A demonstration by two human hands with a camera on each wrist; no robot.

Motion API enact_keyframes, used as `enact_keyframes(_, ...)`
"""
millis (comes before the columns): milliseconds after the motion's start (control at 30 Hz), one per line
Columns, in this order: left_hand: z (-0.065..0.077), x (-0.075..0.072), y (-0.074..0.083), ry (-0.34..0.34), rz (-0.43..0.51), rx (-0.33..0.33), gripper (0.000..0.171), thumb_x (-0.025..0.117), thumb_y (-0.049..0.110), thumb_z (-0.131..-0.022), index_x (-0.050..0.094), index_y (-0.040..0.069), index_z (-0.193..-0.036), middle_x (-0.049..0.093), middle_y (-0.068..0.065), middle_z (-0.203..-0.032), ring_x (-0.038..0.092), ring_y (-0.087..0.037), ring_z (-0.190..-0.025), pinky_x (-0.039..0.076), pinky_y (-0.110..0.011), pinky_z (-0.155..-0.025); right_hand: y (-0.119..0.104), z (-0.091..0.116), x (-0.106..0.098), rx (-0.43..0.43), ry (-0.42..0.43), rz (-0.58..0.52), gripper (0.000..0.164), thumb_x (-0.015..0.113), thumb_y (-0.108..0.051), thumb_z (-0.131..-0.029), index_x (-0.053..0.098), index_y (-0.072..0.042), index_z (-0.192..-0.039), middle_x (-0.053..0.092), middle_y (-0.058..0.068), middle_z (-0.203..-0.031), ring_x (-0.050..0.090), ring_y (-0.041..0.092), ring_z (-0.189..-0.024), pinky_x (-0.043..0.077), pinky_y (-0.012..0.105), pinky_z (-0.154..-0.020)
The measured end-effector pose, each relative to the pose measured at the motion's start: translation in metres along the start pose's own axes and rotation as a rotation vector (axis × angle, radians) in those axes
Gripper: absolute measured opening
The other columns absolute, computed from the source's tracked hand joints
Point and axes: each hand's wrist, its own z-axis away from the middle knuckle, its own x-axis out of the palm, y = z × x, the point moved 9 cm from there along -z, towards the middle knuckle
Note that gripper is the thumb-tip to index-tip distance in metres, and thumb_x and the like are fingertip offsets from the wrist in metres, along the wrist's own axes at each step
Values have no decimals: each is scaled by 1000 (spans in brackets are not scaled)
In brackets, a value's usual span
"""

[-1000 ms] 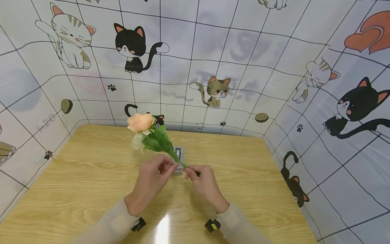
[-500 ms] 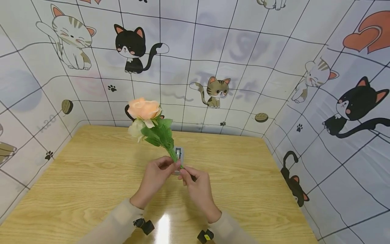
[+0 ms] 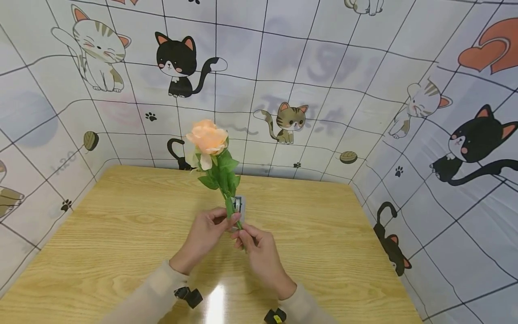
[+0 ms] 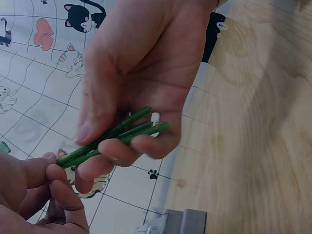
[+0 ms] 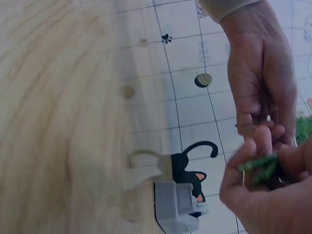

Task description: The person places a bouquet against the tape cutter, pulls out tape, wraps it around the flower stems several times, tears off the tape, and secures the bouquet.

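Both hands hold a small bunch of flowers with a peach bloom (image 3: 208,137), a paler bloom partly behind it and green leaves (image 3: 224,171). My left hand (image 3: 206,234) pinches the bunched stems between thumb and fingers just below the leaves. Lower down, my right hand (image 3: 263,256) grips the stem ends. In the left wrist view, several green stems (image 4: 87,153) run from the left fingertips into the right hand's curled fingers, and a small white piece (image 4: 155,119) shows beside their ends. In the right wrist view, cut stem ends (image 5: 258,165) stick out past the right thumb.
A grey tape dispenser (image 3: 242,203) stands on the wooden table (image 3: 307,225) behind the hands, partly covered by the stems. It also shows at the bottom of the right wrist view. A cat-print cloth (image 3: 243,67) encloses the table's back and sides.
The bunch has swung from leaning far left to more upright, its blooms moving up and right. My right hand has come lower and a little left along the stems; both hands keep their hold.
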Motion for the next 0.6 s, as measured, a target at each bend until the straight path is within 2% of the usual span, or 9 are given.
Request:
enact_keyframes(67,0,-1,1,-29,10,-13,24,82,31,-112,89,9,-108,88,-11,-100,54,-8,-76,42,-22,-68,-2,0,1,5,-88,-15,37,55,-17,-124,75,4,-147,79,38,-123,74,12,-97,66,26,-87)
enact_keyframes(133,0,-1,1,-60,38,-23,25,81,30,-113,88,6,-110,87,-13,-98,64,-12,-78,51,-23,-73,-1,0,0,32,-162,-55,38,56,-17,-124,74,4,-150,80,37,-128,76,13,-98,67,27,-87)
enact_keyframes(233,1,2,-1,-104,82,-36,29,79,29,-114,87,2,-115,86,-11,-98,79,-24,-97,62,-31,-91,2,0,-1,88,-226,-133,36,62,-15,-122,75,9,-145,83,34,-126,78,10,-94,70,29,-87)
enact_keyframes(300,1,3,-2,-115,99,-45,29,80,30,-113,88,3,-118,86,-12,-98,80,-28,-105,62,-33,-98,5,1,-2,119,-245,-177,34,65,-14,-120,76,10,-142,86,26,-122,80,7,-93,72,31,-88)
enact_keyframes(467,3,3,-4,-100,95,-77,29,84,35,-110,91,11,-126,91,-4,-114,79,-17,-127,59,-31,-110,7,2,-1,154,-252,-241,34,70,-14,-118,77,12,-138,89,-2,-107,82,6,-90,73,34,-86)
enact_keyframes(533,4,4,-4,-95,90,-89,31,85,37,-110,91,11,-127,91,-1,-120,78,-14,-130,59,-30,-111,6,3,0,163,-244,-253,33,71,-13,-118,77,13,-136,87,-7,-104,82,6,-89,73,32,-84)
enact_keyframes(600,5,4,-5,-89,95,-103,31,86,36,-109,91,10,-125,92,-3,-118,79,-14,-126,59,-30,-109,6,3,1,168,-232,-258,32,72,-12,-117,77,15,-134,87,-8,-102,82,6,-88,73,31,-83)
